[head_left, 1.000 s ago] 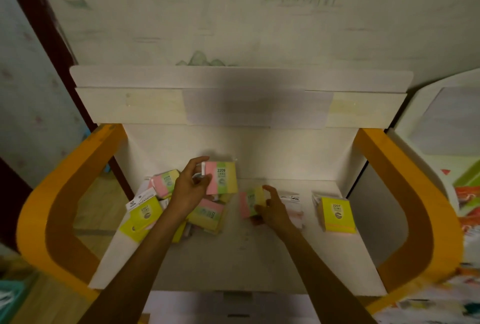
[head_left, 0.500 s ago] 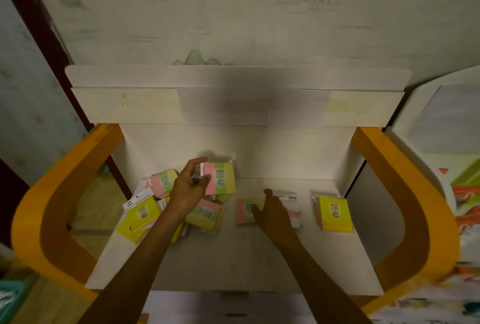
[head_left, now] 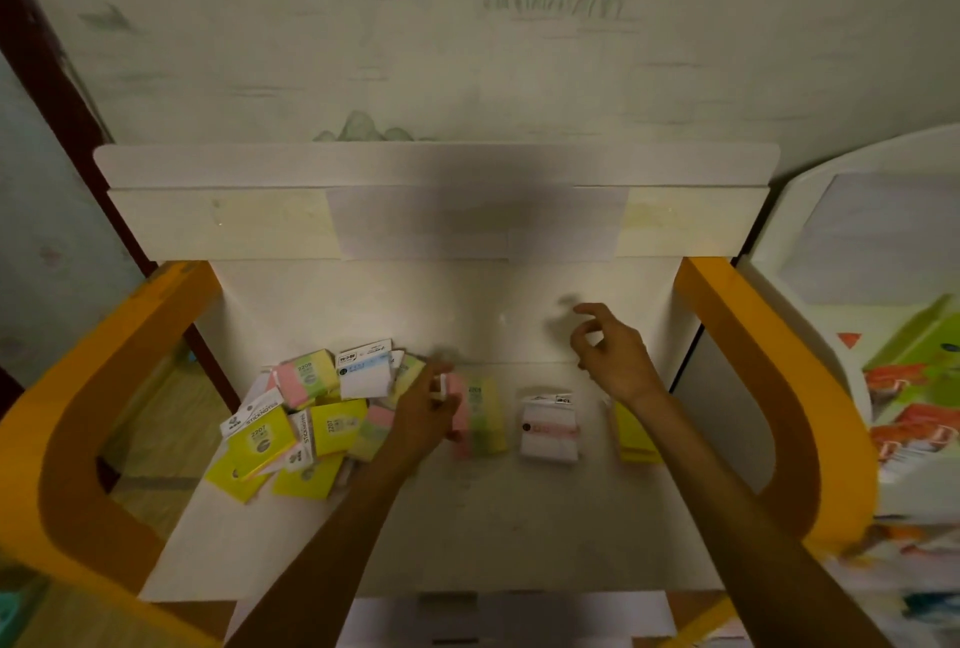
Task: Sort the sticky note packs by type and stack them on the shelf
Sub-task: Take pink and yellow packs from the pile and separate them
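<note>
A loose heap of sticky note packs (head_left: 306, 419), yellow ones and pink-green-yellow ones, lies on the left of the white shelf board (head_left: 467, 533). My left hand (head_left: 426, 413) grips a pink-green-yellow pack (head_left: 480, 421) at its left edge, low over the shelf's middle; the pack is blurred. A white pack with a pink band (head_left: 549, 426) lies to its right. A yellow pack (head_left: 634, 432) sits further right, partly behind my right wrist. My right hand (head_left: 610, 354) hovers above the shelf near the back panel, fingers loosely curled and holding nothing.
Orange curved side frames (head_left: 748, 361) bound the shelf left and right. A white upper ledge (head_left: 436, 169) runs across the back. A white cabinet with colourful printed items (head_left: 914, 387) stands at the right. Wooden floor shows at the lower left.
My left hand carried its pink-green-yellow pack from the heap rightward to the shelf's middle. My right hand let go of the pack there and lifted up and to the right.
</note>
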Demonstrator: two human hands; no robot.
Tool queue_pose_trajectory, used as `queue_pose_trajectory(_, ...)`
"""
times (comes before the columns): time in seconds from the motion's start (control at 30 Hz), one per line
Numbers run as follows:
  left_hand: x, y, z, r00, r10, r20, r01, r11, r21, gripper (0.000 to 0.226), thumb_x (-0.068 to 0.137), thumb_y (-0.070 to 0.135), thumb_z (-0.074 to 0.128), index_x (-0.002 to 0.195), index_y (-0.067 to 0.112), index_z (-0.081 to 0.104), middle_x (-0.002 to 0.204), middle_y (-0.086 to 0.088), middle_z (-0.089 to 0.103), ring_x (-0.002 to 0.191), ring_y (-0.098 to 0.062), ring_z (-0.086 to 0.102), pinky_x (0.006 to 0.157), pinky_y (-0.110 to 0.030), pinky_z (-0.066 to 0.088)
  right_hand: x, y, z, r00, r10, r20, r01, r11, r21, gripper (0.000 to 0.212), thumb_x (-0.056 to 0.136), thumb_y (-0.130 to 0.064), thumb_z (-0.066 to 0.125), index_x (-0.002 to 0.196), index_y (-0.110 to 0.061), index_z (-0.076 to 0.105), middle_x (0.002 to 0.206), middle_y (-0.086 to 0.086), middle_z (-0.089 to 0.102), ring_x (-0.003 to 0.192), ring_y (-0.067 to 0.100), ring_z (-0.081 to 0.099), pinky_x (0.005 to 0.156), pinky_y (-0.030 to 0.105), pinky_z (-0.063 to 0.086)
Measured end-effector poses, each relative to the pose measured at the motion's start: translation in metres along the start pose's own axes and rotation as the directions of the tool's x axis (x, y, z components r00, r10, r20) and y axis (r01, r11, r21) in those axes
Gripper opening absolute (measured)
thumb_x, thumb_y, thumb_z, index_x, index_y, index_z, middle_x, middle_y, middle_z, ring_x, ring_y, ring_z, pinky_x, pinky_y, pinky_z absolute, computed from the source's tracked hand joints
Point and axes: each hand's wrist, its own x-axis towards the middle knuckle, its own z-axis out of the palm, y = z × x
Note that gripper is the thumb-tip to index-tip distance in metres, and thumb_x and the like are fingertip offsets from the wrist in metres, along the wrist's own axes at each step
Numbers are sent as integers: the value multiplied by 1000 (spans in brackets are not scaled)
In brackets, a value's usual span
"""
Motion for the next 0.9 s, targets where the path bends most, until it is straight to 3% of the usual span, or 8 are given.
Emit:
queue_pose_trajectory(0.1, 2, -14, 12, 1000, 1, 3, -2, 985, 171, 41, 92, 10, 58, 131, 17, 46, 125, -15, 52, 90, -25, 64, 67, -41, 60, 3, 5, -7, 1000, 5, 8, -6, 1000, 19, 35, 93, -21, 53, 127, -25, 49, 102, -1, 60, 85, 26, 65, 79, 39, 55)
queue_pose_trajectory(0.3, 6, -31, 18, 999, -39, 15, 32, 947, 319, 44, 95, 14, 53, 137, 12, 39, 129, -15, 51, 88, -20, 62, 55, -27, 58, 2, 14, -7, 999, 15, 31, -16, 1000, 23, 33, 93, -21, 53, 126, -25, 50, 101, -1, 60, 83, 25, 65, 75, 39, 55)
queue_pose_trajectory(0.47, 8, -27, 17, 1000, 25, -11, -17, 876, 481, 51, 93, 24, 57, 140, 12, 41, 132, -13, 54, 113, -27, 57, 93, -41, 51, 2, 18, -3, 999, -3, 32, 4, 999, -40, 34, 93, -20, 53, 127, -22, 50, 97, -4, 60, 84, 15, 61, 73, 28, 51)
queue_pose_trajectory(0.63, 7, -13, 1, 984, 175, -19, -137, 830, 540, 51, 90, 40, 58, 134, 17, 47, 128, -9, 57, 117, -24, 52, 93, -31, 42, 0, 22, 2, 994, -9, 105, 35, 970, -241, 41, 94, -31, 53, 133, -24, 44, 116, 0, 59, 103, 18, 57, 84, 34, 51)
queue_pose_trajectory(0.73, 10, 1, -20, 958, 286, 12, -219, 707, 673, 51, 90, 50, 53, 129, 17, 52, 125, -9, 58, 119, -27, 48, 95, -36, 43, -2, 21, 11, 987, -2, 158, 65, 916, -396, 49, 94, -42, 49, 139, -26, 38, 131, 1, 53, 121, 20, 49, 91, 37, 48)
queue_pose_trajectory(0.9, 5, 16, -68, 964, 261, 55, -201, 575, 793, 77, 78, 71, 26, 138, 28, 45, 141, -2, 48, 131, -26, 36, 104, -42, 36, -4, 9, 32, 978, -22, 210, 132, 841, -525, 56, 94, -50, 43, 144, -26, 33, 144, 4, 44, 129, 25, 41, 96, 39, 44)
